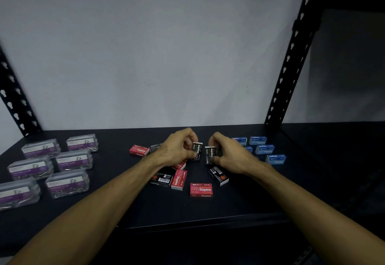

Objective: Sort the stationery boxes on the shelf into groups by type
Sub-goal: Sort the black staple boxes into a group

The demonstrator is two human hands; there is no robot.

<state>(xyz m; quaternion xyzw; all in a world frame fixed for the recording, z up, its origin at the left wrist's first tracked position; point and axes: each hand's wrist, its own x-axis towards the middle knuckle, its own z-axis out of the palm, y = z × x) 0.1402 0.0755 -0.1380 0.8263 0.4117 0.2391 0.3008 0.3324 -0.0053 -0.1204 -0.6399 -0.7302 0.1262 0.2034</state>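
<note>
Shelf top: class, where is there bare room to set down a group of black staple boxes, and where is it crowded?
Bare shelf lies between the paper clip boxes and the red and black staple boxes; another strip runs along the front edge. The middle is crowded, where the left hand and right hand each grip a black box. The blue staple boxes fill the right.
</note>
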